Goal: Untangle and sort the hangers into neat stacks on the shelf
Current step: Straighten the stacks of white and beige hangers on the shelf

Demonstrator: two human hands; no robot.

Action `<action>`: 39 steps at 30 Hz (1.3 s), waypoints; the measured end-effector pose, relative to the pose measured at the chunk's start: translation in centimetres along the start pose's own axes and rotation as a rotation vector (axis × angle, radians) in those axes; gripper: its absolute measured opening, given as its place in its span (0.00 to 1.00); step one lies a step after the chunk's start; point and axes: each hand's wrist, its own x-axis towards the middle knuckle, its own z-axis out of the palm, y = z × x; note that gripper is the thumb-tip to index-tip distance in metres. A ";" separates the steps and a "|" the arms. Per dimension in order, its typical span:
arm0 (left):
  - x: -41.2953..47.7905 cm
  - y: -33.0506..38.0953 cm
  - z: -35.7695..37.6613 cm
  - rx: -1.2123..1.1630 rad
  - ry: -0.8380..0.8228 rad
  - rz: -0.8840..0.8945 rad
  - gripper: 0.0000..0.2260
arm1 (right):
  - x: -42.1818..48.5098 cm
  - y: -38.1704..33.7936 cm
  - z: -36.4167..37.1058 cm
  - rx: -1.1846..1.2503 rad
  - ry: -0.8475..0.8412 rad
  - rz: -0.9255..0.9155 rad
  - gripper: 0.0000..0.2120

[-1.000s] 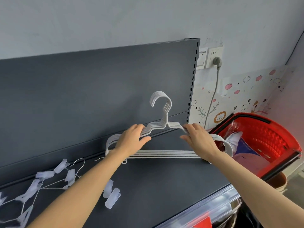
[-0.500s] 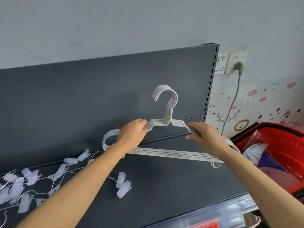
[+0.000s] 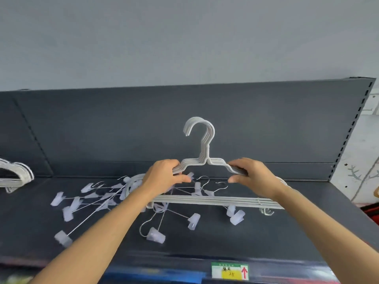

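A bundle of several white plastic hangers (image 3: pixel 202 140) is held upright above the dark grey shelf (image 3: pixel 287 232), hooks pointing up and to the left. My left hand (image 3: pixel 164 177) grips the bundle's left shoulder. My right hand (image 3: pixel 253 175) grips its right shoulder. Under and behind the bundle lies a tangle of thin wire clip hangers (image 3: pixel 114 201) with pale translucent clips, spread over the shelf's left and middle. Another stack of white hangers (image 3: pixel 15 177) lies at the far left edge of the shelf, partly cut off.
The shelf's dark back panel (image 3: pixel 266 124) rises behind the hangers, with a slotted upright (image 3: pixel 356 124) at its right end. A green and yellow price label (image 3: pixel 229 270) sits on the shelf's front edge. A decorated white wall (image 3: pixel 361 177) lies to the right.
The view has swung left, so the red basket and wall socket are out of frame. Both hands have carried the white hanger bundle left, over the clip hangers. The far-left stack has appeared.
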 end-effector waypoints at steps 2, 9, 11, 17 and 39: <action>-2.9 -3.7 -2.7 0.001 0.048 -0.032 0.21 | 0.9 -4.1 2.5 0.003 -0.044 -0.048 0.12; -14.3 -16.1 -12.3 0.022 0.162 -0.209 0.21 | 4.0 -18.1 13.2 0.040 -0.140 -0.239 0.09; -16.9 -18.4 -14.1 0.001 0.172 -0.252 0.22 | 4.5 -20.8 15.6 0.079 -0.161 -0.252 0.11; -24.6 -26.5 -20.2 0.032 0.204 -0.402 0.26 | 7.2 -29.8 23.2 0.176 -0.312 -0.355 0.07; -22.9 -50.3 -32.9 0.165 0.277 -0.632 0.22 | 29.3 -44.1 42.5 0.360 -0.484 -0.469 0.13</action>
